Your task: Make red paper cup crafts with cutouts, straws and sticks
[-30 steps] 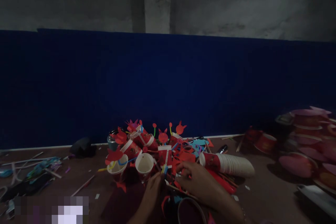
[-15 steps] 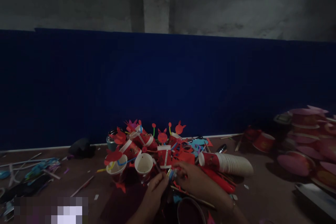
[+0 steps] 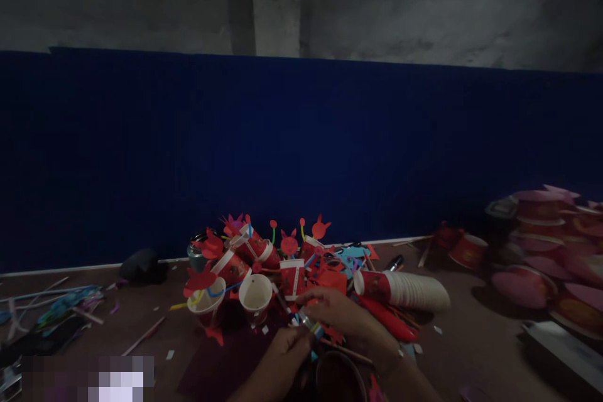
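My left hand [image 3: 289, 352] is closed on one end of a small shiny object with blue and yellow on it [image 3: 316, 329]; its kind is too small and dark to tell. My right hand [image 3: 330, 311] arches over the same object from the right, fingers bent, and its fingertips are partly hidden. Just beyond both hands stands a red-and-white paper cup [image 3: 293, 279] with a red paper animal head [image 3: 289, 242] above it. An open white-lined paper cup [image 3: 255, 293] is left of them. Close below the right hand is a dark round container [image 3: 342, 377].
A stack of paper cups [image 3: 414, 290] lies sideways to the right, beside a red tube-like item [image 3: 393, 320]. Pink-and-red cup crafts [image 3: 537, 245] pile up at far right. Straws and ribbon scraps [image 3: 70, 304] litter the left. A blue panel [image 3: 301, 144] rises behind the table.
My left hand has moved slightly down and toward the right with the small object. My right hand has shifted a little left, its fingers reaching farther over. The view has turned slightly.
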Motion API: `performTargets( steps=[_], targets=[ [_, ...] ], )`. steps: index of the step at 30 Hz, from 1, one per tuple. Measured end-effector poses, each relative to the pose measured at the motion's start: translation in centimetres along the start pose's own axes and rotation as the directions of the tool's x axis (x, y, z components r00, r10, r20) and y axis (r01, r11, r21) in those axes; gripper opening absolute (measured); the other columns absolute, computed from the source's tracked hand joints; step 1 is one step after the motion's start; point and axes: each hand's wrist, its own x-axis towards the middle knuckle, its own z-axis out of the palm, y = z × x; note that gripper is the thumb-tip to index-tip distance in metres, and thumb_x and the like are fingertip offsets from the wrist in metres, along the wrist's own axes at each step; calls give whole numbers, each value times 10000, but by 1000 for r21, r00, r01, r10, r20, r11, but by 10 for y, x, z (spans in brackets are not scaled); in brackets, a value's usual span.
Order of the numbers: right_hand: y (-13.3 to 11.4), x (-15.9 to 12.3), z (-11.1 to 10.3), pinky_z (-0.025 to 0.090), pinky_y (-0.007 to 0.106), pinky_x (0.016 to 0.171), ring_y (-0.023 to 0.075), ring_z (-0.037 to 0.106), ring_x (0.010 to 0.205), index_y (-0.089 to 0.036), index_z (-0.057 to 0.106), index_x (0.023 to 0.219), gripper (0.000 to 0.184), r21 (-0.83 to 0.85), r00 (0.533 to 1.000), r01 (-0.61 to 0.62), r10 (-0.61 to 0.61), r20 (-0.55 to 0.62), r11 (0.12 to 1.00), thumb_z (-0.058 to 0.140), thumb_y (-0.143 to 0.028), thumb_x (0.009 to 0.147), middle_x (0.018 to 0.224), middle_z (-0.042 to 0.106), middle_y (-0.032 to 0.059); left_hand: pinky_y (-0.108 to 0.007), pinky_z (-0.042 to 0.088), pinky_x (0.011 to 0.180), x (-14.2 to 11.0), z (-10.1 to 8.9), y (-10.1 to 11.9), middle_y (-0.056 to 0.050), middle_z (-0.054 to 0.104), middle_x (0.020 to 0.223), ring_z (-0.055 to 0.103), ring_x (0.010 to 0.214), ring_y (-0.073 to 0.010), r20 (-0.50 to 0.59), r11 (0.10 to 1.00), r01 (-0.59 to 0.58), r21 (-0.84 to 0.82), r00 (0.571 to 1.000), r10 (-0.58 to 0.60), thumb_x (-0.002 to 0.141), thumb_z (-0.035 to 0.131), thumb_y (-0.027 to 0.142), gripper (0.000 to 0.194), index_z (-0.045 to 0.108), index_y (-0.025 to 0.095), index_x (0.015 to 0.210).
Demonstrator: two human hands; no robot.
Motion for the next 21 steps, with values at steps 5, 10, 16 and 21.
performTargets(
  steps=[5,10,16,21],
  targets=[
    [-6,-4,7,416,257,542,135,559,492,-149,602,856,314,173,997,-67,62,38,983,656,-179,549,513,640,-17,-211,163,355,-8,6,10,79,350,369,273,325,-55,61,990,90,104,993,-97,706,528,517,402,432,197,482],
    [0,5,11,398,250,513,161,587,518,-152,583,822,353,221,992,-26,52,-115,975,733,-290,534,504,623,-16,-202,206,413,-11,6,11,70,345,423,278,404,-55,213,977,18,212,975,-64,715,542,336,356,420,177,421],
    [-3,6,12,409,254,531,139,588,512,-145,570,895,466,285,991,41,-4,-131,958,731,-417,553,599,680,20,-246,392,598,-10,7,4,0,580,590,506,591,-141,27,997,54,47,998,-55,687,614,512,361,635,152,662],
    [-18,-9,16,420,251,543,135,599,534,-154,559,969,422,265,994,103,-88,-66,959,705,-322,611,605,668,-12,-278,428,758,-7,8,11,-61,657,822,574,832,-204,84,984,-84,-159,992,99,691,621,546,433,651,144,849]
  ],
)
